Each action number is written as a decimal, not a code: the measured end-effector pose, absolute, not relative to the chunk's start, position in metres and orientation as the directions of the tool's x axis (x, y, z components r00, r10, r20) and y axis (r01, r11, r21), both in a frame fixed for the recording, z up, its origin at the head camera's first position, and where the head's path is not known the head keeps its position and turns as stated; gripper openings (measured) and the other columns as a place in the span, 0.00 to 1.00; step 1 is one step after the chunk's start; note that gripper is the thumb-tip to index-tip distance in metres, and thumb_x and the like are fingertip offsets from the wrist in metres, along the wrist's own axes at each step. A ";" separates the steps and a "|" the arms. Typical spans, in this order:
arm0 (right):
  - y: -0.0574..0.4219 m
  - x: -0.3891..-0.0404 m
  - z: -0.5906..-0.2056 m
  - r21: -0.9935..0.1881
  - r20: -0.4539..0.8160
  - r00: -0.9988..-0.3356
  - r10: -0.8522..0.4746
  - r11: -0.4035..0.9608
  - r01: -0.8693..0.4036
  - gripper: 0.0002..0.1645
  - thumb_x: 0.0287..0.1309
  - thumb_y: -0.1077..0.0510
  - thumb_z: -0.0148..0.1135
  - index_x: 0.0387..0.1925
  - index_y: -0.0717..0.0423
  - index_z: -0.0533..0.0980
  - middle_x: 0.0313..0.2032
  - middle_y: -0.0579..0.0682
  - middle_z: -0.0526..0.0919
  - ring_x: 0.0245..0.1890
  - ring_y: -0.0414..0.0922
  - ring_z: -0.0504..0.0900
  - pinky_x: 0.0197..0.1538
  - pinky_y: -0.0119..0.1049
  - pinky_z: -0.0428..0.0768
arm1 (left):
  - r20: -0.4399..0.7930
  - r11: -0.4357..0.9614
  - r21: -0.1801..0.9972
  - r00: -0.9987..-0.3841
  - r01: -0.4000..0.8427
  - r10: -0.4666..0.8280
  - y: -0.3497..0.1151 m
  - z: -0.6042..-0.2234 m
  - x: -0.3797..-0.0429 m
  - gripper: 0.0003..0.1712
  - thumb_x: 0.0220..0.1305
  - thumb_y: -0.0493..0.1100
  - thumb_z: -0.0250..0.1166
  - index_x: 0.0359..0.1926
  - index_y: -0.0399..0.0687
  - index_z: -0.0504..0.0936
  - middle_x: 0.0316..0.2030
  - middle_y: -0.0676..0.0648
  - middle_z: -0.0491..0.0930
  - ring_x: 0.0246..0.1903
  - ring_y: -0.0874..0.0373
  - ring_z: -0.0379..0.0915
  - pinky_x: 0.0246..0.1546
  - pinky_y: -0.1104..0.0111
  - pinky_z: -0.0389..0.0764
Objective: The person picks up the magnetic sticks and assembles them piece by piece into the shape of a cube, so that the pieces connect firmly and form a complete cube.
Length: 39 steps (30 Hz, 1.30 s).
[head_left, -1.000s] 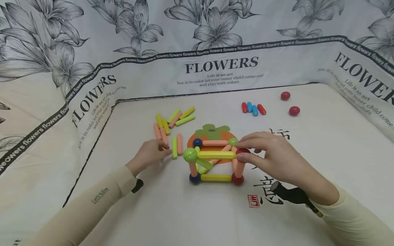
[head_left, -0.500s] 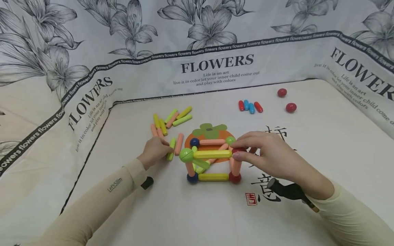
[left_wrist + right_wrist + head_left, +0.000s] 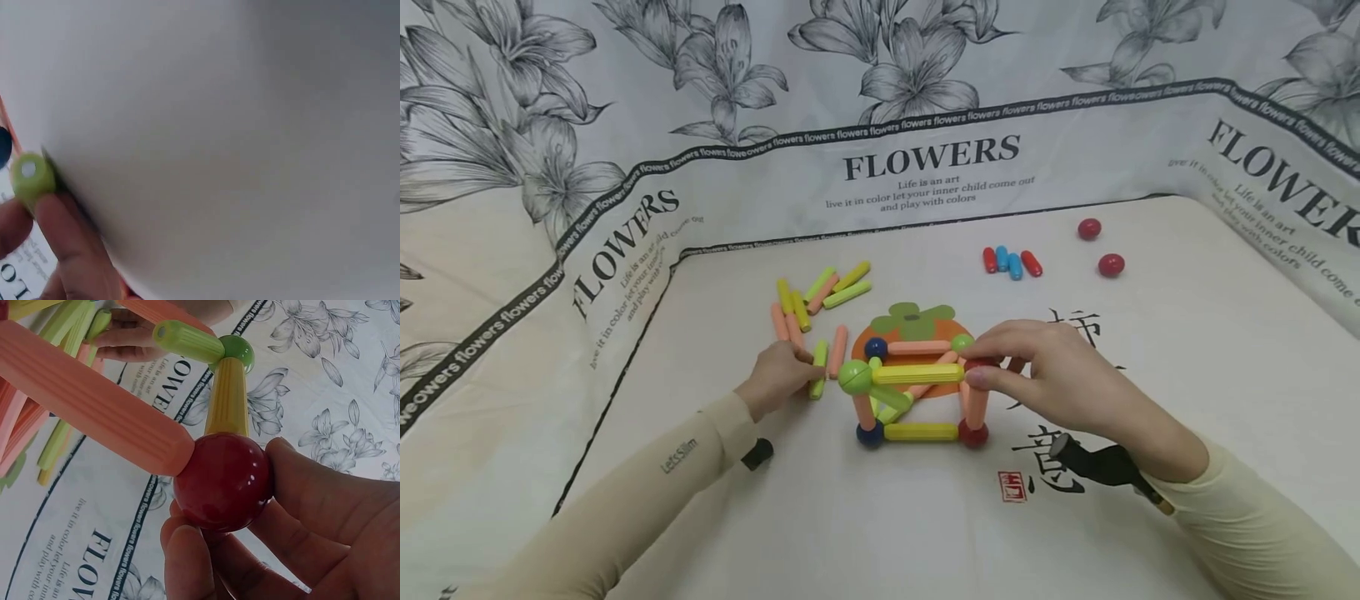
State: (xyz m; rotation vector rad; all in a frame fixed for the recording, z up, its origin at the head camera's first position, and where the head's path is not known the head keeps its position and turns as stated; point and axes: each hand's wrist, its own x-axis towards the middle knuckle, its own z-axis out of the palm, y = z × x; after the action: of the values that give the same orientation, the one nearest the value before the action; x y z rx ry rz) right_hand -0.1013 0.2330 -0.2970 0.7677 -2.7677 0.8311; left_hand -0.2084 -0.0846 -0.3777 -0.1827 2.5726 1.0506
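In the head view, my left hand point(image 3: 777, 377) pinches a light green magnetic rod point(image 3: 818, 372) left of the built frame. The left wrist view shows the rod's end point(image 3: 31, 174) between thumb and fingers. With fingertips and thumb, my right hand point(image 3: 1063, 379) holds a red ball point(image 3: 222, 481) at the frame's upper right corner. From that ball a yellow rod point(image 3: 917, 374) runs to a green ball point(image 3: 854, 377), which also bears a green rod point(image 3: 187, 340). Below, another yellow rod point(image 3: 921, 432) joins a blue ball point(image 3: 870, 432) and a red ball point(image 3: 973, 432).
An orange rod point(image 3: 837, 352) lies between my left hand and the frame. Several yellow, green and orange rods point(image 3: 801, 310) lie behind that hand. Short red and blue rods point(image 3: 1015, 267) and two red balls point(image 3: 1111, 265) lie at the back right.
My left hand has moved right onto the green rod and now pinches it; the rod has turned slightly. My right hand stays on the red ball. The head view has shifted a little.
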 end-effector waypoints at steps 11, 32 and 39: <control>0.238 -0.104 -0.291 -0.461 0.304 -0.847 -0.437 0.710 -0.532 0.15 0.59 0.52 0.68 0.48 0.47 0.85 0.44 0.42 0.87 0.39 0.38 0.80 0.39 0.32 0.80 | -0.307 0.359 0.884 -0.951 -0.299 -0.034 -0.091 -0.340 -0.136 0.25 0.64 0.38 0.60 0.61 0.38 0.72 0.53 0.40 0.76 0.41 0.57 0.79 0.47 0.66 0.84; 0.235 -0.107 -0.296 -0.496 0.269 -0.861 -0.431 0.704 -0.508 0.16 0.61 0.50 0.66 0.49 0.47 0.84 0.46 0.44 0.87 0.40 0.39 0.81 0.39 0.34 0.80 | -0.350 0.151 0.933 -0.918 -0.326 0.184 0.028 -0.378 -0.083 0.22 0.59 0.41 0.72 0.52 0.38 0.77 0.39 0.43 0.88 0.36 0.60 0.86 0.41 0.67 0.86; 0.235 -0.105 -0.296 -0.509 0.254 -0.863 -0.437 0.698 -0.504 0.16 0.61 0.50 0.66 0.50 0.47 0.84 0.46 0.45 0.87 0.41 0.40 0.80 0.40 0.35 0.80 | -0.354 0.121 0.934 -0.921 -0.337 0.164 0.031 -0.379 -0.083 0.22 0.58 0.40 0.72 0.52 0.38 0.76 0.40 0.43 0.88 0.37 0.59 0.86 0.42 0.66 0.86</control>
State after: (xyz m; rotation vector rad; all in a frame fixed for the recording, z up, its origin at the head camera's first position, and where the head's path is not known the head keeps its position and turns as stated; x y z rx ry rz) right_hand -0.1054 0.2354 -0.2961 0.7753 -2.7893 0.8863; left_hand -0.0827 0.0311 -0.3787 -0.1680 2.0357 1.8557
